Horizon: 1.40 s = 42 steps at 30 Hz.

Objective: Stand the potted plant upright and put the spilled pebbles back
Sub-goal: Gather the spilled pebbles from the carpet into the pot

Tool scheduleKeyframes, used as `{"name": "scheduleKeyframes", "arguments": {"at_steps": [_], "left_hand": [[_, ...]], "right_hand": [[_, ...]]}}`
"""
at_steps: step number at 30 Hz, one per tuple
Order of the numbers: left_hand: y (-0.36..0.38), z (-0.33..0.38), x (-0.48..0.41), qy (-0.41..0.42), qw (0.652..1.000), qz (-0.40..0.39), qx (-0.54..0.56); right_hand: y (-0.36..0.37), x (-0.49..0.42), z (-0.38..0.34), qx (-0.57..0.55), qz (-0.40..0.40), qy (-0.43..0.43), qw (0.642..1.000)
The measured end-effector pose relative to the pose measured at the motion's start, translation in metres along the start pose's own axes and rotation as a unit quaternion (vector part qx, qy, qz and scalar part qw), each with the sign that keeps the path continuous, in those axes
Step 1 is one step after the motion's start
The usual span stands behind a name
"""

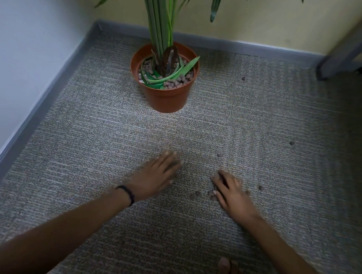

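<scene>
Pot is seen standing upright on the carpet, while the left hand and right hand are laid open beside scattered pebbles, so strays farther right could be overlooked or flicked away if swept hastily.

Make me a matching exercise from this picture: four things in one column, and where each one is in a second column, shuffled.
Things
1. plant pot
2. black wristband
3. bare foot
4. grey metal leg

Places
A. at the bottom edge of the view
B. in the top right corner
C. upright on the carpet, near the back wall
D. around the left wrist

Pairs: 1-C, 2-D, 3-A, 4-B
</scene>
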State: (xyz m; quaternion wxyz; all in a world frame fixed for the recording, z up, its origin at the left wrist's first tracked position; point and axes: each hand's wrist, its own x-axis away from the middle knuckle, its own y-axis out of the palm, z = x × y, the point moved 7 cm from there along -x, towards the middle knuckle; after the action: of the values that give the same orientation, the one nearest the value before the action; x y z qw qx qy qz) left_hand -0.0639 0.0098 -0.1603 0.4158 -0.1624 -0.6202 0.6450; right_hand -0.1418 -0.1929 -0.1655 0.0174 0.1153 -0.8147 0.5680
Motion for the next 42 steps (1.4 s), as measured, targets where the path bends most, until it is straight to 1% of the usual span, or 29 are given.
{"name": "scheduleKeyframes", "arguments": {"at_steps": [2, 5, 8, 12, 15, 19, 22, 25, 31, 35, 37, 42], "left_hand": [[0.02, 0.001, 0.013, 0.028, 0.999, -0.04, -0.013], [0.029, -0.003, 0.024, 0.075, 0.993, -0.078, -0.042], [0.023, -0.01, 0.03, 0.111, 0.989, -0.092, -0.025], [0.019, -0.015, 0.033, 0.125, 0.986, -0.111, -0.015], [0.02, -0.016, 0.031, 0.124, 0.986, -0.115, 0.0], [0.02, -0.016, 0.03, 0.136, 0.986, -0.093, 0.0], [0.021, -0.003, 0.028, 0.162, 0.983, -0.08, -0.023], [0.022, 0.012, 0.02, 0.173, 0.982, -0.074, -0.008], [0.026, 0.011, 0.014, 0.201, 0.975, -0.095, -0.027], [0.031, 0.017, 0.021, 0.271, 0.956, -0.08, -0.078], [0.036, 0.022, 0.022, 0.298, 0.945, -0.079, -0.107], [0.042, 0.025, 0.017, 0.317, 0.934, -0.097, -0.133]], "right_hand": [[0.007, 0.005, -0.004, -0.011, -0.025, 0.005, 1.0], [0.019, 0.011, -0.006, -0.027, -0.056, 0.002, 0.998], [0.024, 0.015, -0.009, -0.004, -0.069, -0.02, 0.997], [0.026, 0.017, -0.011, 0.01, -0.099, -0.035, 0.994], [0.027, 0.019, -0.02, 0.02, -0.12, -0.058, 0.991], [0.033, 0.019, -0.032, 0.037, -0.136, -0.096, 0.985], [0.04, 0.018, -0.038, 0.05, -0.152, -0.117, 0.98], [0.043, 0.014, -0.046, 0.065, -0.172, -0.139, 0.973], [0.044, 0.01, -0.049, 0.074, -0.172, -0.178, 0.966], [0.039, 0.014, -0.043, 0.065, -0.157, -0.191, 0.967], [0.038, 0.015, -0.044, 0.07, -0.144, -0.2, 0.967], [0.031, 0.02, -0.043, 0.066, -0.106, -0.224, 0.966]]}}
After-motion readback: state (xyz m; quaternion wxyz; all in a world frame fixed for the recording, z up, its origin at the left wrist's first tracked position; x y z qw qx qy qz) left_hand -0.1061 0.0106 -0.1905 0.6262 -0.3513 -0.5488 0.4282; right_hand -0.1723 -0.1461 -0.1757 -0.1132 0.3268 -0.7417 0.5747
